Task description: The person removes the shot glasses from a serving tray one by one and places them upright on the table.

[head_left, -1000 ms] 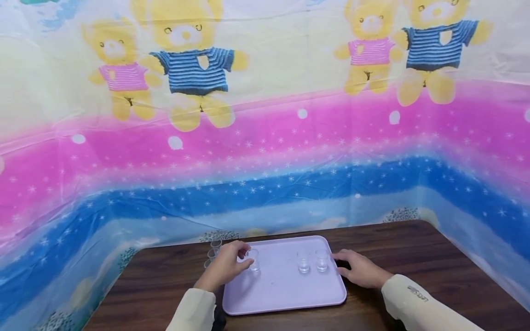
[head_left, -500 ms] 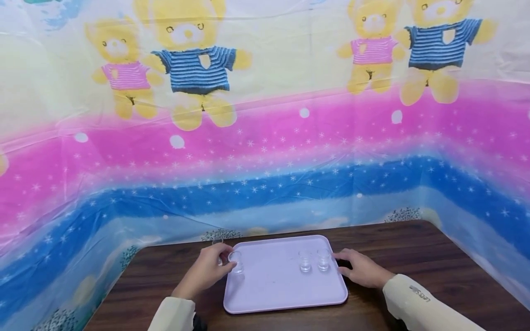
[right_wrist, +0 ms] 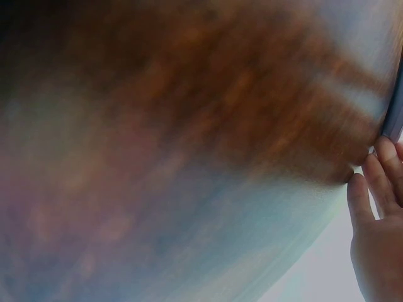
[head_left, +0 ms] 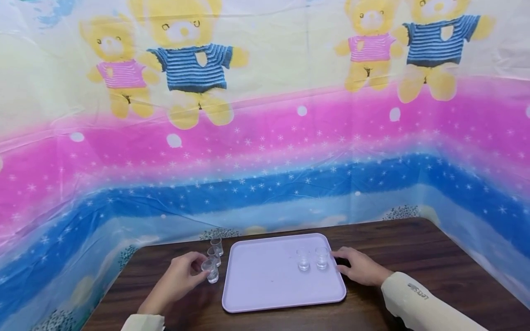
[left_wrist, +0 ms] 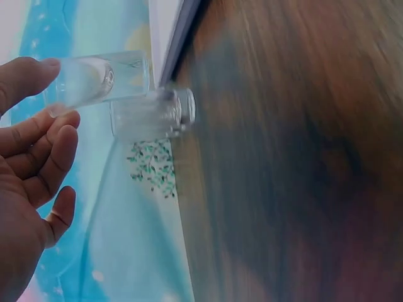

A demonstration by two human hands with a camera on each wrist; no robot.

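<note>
In the head view my left hand (head_left: pixel 178 278) is left of the lilac tray, its thumb and fingertips pinching a clear shot glass (head_left: pixel 212 273) near the rim. That glass is upright, close over the wooden table. The left wrist view shows the pinched glass (left_wrist: pixel 94 78) overlapping another clear glass (left_wrist: pixel 154 114) behind it. My right hand (head_left: pixel 362 267) rests by the tray's right edge, fingertips at its rim. Seen from the right wrist, the fingers (right_wrist: pixel 378 179) of that hand reach out fairly straight toward the tray's edge (right_wrist: pixel 394 113).
The lilac tray (head_left: pixel 265 294) lies on the dark wooden table (head_left: pixel 393 243). Two clear shot glasses, one on the left (head_left: pixel 303 261) and one on the right (head_left: pixel 321 259), stand on its right part. Behind my left hand, two more glasses (head_left: pixel 216 246) line up. A printed cloth (head_left: pixel 265 138) hangs behind the table.
My left hand has carried the shot glass leftward from over the tray to beside the row of glasses left of it. The right hand stays at the tray's edge.
</note>
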